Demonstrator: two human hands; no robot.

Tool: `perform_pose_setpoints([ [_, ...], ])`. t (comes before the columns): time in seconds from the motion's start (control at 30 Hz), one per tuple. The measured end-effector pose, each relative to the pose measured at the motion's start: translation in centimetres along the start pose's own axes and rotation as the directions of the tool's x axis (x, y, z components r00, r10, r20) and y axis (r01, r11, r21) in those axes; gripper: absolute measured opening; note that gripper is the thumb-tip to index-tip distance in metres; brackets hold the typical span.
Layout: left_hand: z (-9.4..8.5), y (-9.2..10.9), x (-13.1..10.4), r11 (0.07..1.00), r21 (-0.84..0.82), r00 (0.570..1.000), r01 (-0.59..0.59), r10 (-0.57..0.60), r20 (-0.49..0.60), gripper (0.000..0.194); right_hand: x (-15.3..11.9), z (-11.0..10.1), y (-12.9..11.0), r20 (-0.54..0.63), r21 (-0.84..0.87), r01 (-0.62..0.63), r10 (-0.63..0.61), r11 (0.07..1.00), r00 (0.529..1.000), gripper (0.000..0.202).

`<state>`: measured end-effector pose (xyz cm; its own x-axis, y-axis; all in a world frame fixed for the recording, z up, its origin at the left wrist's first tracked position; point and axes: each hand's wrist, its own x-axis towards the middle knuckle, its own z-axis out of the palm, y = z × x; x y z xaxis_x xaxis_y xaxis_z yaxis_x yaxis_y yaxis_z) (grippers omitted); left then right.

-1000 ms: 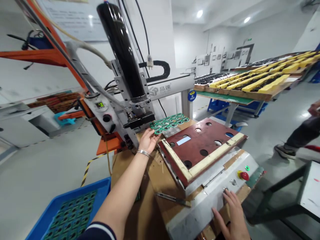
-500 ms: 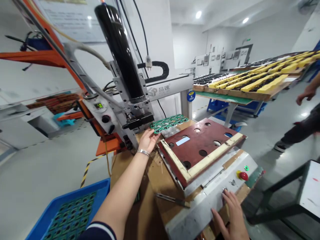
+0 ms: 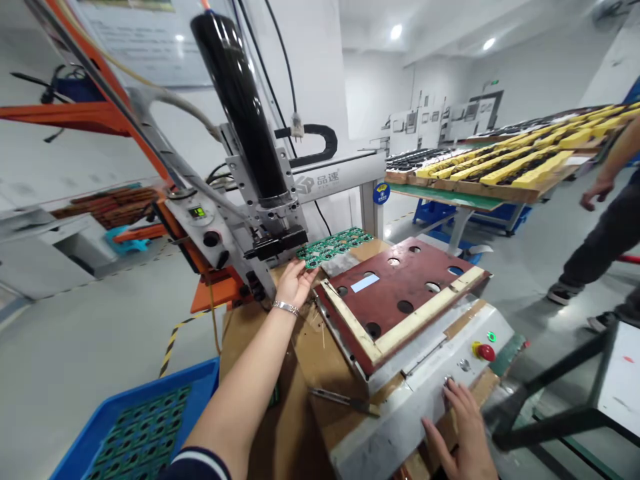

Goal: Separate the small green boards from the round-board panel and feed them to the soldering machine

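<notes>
My left hand (image 3: 296, 285), with a metal watch band at the wrist, grips the near left end of a green circuit board panel (image 3: 335, 247) beside the machine's black head (image 3: 277, 241). At the lower right my right hand (image 3: 463, 423) has its fingers apart, one fingertip on a button of the grey control panel (image 3: 417, 400). Between the hands lies a dark red plate (image 3: 390, 267) with round holes, cream strips along two edges and a small light blue label.
A pen-like tool (image 3: 345, 401) lies on the brown bench. Lower left, a blue bin (image 3: 203, 380) holds green boards. A red emergency button (image 3: 484, 351) is on the panel. At the right are a person's hand (image 3: 597, 193) and legs, near a black-framed stool (image 3: 620, 373).
The circuit board panel and my left hand have shifted very slightly left. The other person at the right has moved left, with a second shoe now showing. My right hand stays in place.
</notes>
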<state>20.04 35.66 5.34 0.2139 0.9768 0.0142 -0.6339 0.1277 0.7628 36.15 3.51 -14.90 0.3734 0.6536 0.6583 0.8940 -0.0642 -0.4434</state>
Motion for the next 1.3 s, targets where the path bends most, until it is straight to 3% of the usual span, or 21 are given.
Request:
perform_pose_setpoints([
  [0.73,-0.3,-0.2,-0.3,1.0,0.009,1.0,0.02,-0.02,0.003,0.023,0.6,-0.2,-0.9,-0.032,0.003,-0.007,0.007,1.0,0.999,0.055],
  [1.1,-3.8,1.2,-1.9,0.999,-0.029,0.999,-0.037,0.037,-0.003,0.017,0.3,-0.1,-0.3,-0.016,-0.025,0.017,-0.018,1.0,1.0,0.057],
  [1.3,-4.1,1.5,-2.2,0.999,-0.029,0.999,-0.046,0.046,0.013,0.016,0.6,-0.2,-0.5,-0.035,-0.03,0.029,-0.03,0.999,0.999,0.056],
])
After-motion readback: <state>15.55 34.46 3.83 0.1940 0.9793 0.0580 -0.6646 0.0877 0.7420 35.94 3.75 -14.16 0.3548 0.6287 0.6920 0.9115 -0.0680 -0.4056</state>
